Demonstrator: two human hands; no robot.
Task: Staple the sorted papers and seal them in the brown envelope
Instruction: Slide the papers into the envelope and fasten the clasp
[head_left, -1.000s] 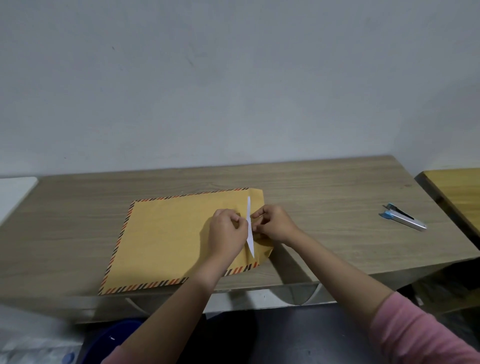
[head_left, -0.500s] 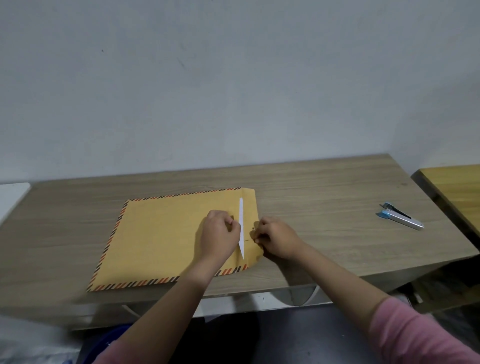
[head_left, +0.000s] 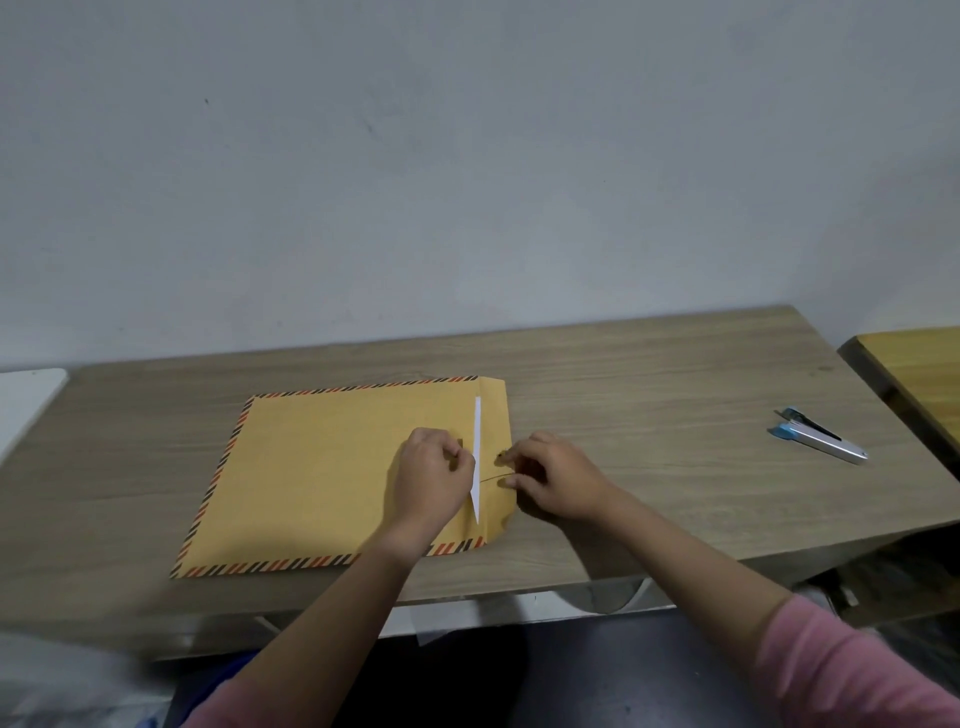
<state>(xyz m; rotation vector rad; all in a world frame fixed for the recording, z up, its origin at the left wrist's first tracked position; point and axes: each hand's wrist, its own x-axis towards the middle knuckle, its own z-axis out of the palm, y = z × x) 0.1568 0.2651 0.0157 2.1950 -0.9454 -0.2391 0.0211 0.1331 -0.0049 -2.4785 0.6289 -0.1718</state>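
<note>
The brown envelope (head_left: 322, 473) with a striped red-and-black border lies flat on the wooden desk (head_left: 649, 395). Its flap at the right end is folded over, and a thin white sliver of paper (head_left: 477, 457) shows along the flap's edge. My left hand (head_left: 431, 478) rests with curled fingers on the envelope just left of that sliver. At the flap, my right hand (head_left: 556, 478) pinches a thin dark closure string (head_left: 493, 477) that runs leftward from its fingertips. A blue and silver stapler (head_left: 818, 441) lies on the desk far to the right.
A grey wall stands behind the desk. A yellow wooden tabletop (head_left: 919, 374) adjoins at the right edge, and a white surface (head_left: 26, 405) at the left. Below the desk's front edge the floor is dark.
My right hand has drawn back to the right of the flap, pulling the thin string out. The envelope's flap now lies flatter. The view has shifted slightly.
</note>
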